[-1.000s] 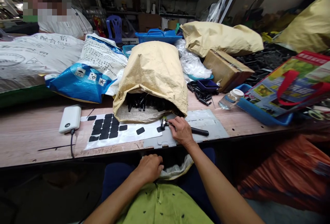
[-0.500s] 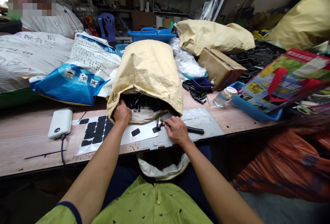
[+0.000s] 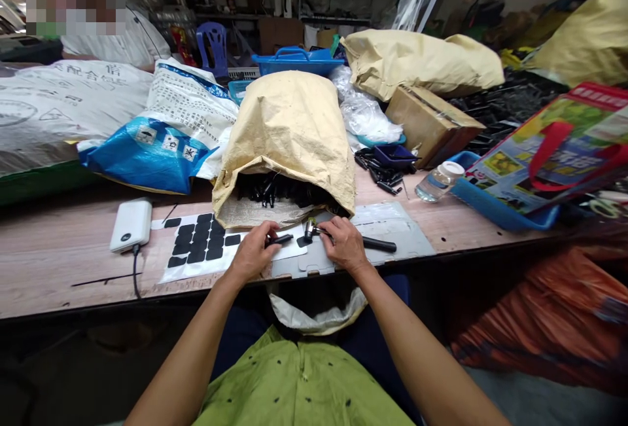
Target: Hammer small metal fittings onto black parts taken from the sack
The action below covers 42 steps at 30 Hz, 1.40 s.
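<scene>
- Here the left hand [image 3: 255,250] pinches a slim black part [image 3: 279,239]; the right hand [image 3: 345,243] closes on a small hammer [image 3: 343,237].
- Both sit near the bench [image 3: 59,269] front edge, bare wood to the left.
- The tan sack [image 3: 287,144] lies open, with black parts inside.

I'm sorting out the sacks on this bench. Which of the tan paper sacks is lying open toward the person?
The tan sack in the middle, just beyond both hands: its mouth gapes toward the person with black parts showing inside. The other tan sack lies farther back right, no opening visible.
</scene>
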{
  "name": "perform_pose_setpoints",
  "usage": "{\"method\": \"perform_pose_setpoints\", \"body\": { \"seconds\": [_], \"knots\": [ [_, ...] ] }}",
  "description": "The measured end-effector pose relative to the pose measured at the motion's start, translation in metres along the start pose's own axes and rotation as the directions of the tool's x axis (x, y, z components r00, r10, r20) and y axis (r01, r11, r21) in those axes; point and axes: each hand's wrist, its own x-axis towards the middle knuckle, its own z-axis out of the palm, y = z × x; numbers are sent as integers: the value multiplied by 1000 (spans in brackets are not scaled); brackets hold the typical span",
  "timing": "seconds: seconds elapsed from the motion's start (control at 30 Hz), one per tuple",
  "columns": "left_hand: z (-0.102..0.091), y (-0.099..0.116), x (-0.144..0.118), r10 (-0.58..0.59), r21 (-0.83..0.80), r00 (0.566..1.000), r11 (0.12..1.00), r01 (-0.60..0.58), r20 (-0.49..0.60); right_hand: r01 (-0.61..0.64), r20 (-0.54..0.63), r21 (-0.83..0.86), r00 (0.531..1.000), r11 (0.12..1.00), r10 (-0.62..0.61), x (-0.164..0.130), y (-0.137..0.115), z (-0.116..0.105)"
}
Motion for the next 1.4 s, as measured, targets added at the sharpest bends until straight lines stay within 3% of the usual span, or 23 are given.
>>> {"method": "perform_pose_setpoints", "body": {
  "seconds": [0.1, 0.27, 0.53, 0.73, 0.93, 1.27, 1.4],
  "knots": [
    [5, 1, 0, 60, -24, 996, 998, -59, 64, 3, -2, 2, 1000, 1000, -3, 0, 0, 0],
    [10, -6, 6, 123, -30, 991, 992, -122, 48, 3, -5, 0, 1000, 1000, -3, 0, -1, 0],
    [15, -15, 7, 129, -49, 991, 991, -128, 19, 39, 30, 4, 999, 999, -39, 4, 0, -3],
    [11, -12, 6, 107, -99, 994, 990, -105, 22, 51, -44, 209, 998, 976, -43, 9, -28, -18],
    [12, -11, 6, 87, -128, 996, 988, -88, -12, 84, 20, 322, 995, 943, -96, 6, -57, -18],
    [11, -10, 6, 90, -122, 996, 988, -91, -16, 103, 78, 196, 990, 975, -121, 9, -68, -13],
    [13, -11, 5, 80, -155, 997, 984, -82, -23, 68, 2, 230, 998, 971, -70, 11, -64, -22]
  ]
}}
